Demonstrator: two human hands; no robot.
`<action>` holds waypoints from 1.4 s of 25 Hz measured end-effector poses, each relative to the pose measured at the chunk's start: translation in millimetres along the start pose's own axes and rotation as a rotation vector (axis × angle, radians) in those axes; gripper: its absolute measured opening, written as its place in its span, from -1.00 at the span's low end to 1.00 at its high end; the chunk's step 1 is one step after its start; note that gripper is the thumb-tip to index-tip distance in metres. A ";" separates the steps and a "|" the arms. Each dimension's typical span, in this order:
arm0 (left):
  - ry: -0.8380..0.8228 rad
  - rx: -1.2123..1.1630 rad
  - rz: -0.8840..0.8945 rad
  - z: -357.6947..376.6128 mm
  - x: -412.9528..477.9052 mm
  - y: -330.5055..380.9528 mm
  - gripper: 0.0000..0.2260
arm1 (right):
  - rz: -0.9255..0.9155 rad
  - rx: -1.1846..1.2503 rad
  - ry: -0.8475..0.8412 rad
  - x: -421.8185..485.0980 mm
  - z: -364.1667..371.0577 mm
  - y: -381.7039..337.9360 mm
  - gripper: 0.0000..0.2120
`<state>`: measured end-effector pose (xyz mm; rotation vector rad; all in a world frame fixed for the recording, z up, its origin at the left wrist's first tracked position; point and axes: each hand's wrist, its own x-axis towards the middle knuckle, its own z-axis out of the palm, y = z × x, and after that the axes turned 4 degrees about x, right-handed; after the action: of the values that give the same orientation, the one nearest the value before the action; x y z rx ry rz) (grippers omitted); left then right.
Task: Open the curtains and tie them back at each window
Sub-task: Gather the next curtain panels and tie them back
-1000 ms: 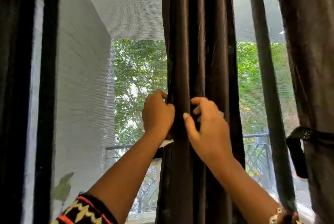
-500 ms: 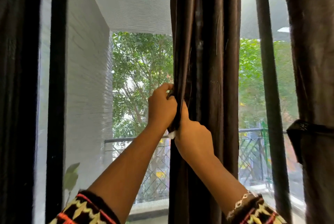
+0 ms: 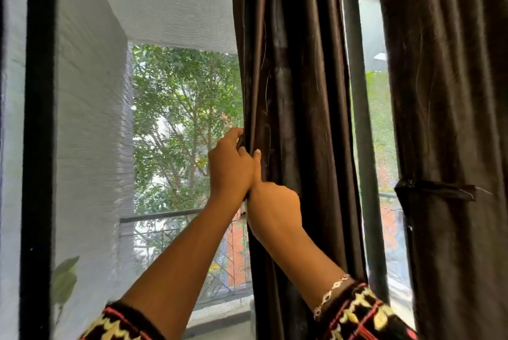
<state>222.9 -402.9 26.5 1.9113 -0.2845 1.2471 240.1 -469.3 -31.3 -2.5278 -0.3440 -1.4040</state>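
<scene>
At the far left of the frame stood a black window post [image 3: 38,147], with mesh-screened glass beside it. At centre frame, the left hand [image 3: 229,172] had its grip clamped on the left edge of the gathered dark brown satin curtain [image 3: 299,120], fingers curled round the hem. Touching it on the right, the right hand [image 3: 275,207] clasped the same bundle, thumb lying up the fabric and fingers hidden in the folds. A small white scrap [image 3: 243,206] showed between the wrists; what it was could not be told. At far right hung a second dark curtain [image 3: 445,92], cinched by a dark tie-back band [image 3: 434,192]. The step looked to be gathering. It would go best if both grips squeezed the pleats into one tight column, level with that band, before any tie went round.
</scene>
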 end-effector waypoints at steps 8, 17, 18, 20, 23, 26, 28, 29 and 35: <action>0.079 0.046 -0.007 20.5 0.4 3.7 -0.74 | -0.121 0.217 -0.050 -0.9 -3.8 19.9 -0.51; 0.099 0.093 -0.005 41.0 4.8 -14.0 -0.76 | 0.226 0.532 0.546 6.2 -16.9 113.8 -0.58; 0.100 0.100 0.002 42.7 4.7 -14.2 -0.76 | 0.296 0.536 0.466 11.3 -14.7 118.1 -0.50; 0.097 0.109 0.016 45.9 4.2 -13.8 -0.77 | 0.368 0.527 0.266 18.0 -7.7 120.4 -0.42; 0.090 0.079 -0.011 50.3 2.5 -9.7 -0.75 | 0.274 0.561 0.109 18.4 3.4 109.8 -0.49; 0.091 0.033 -0.032 56.0 -0.6 -2.4 -0.76 | 0.162 0.450 0.037 15.4 13.5 91.6 -0.33; 0.073 0.024 -0.016 58.7 -2.2 2.3 -0.76 | 0.088 0.382 0.003 13.0 17.4 77.2 -0.23; 0.069 0.021 -0.005 59.2 -2.6 4.1 -0.76 | 0.055 0.363 0.000 12.5 18.0 70.2 -0.20; 0.082 0.013 0.043 59.7 -7.6 10.7 -0.79 | -0.067 0.278 -0.016 15.7 21.7 50.9 -0.54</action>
<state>252.3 -455.2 15.0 1.8685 -0.2766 1.3550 281.4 -509.2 -33.4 -2.3211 -0.5882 -1.2606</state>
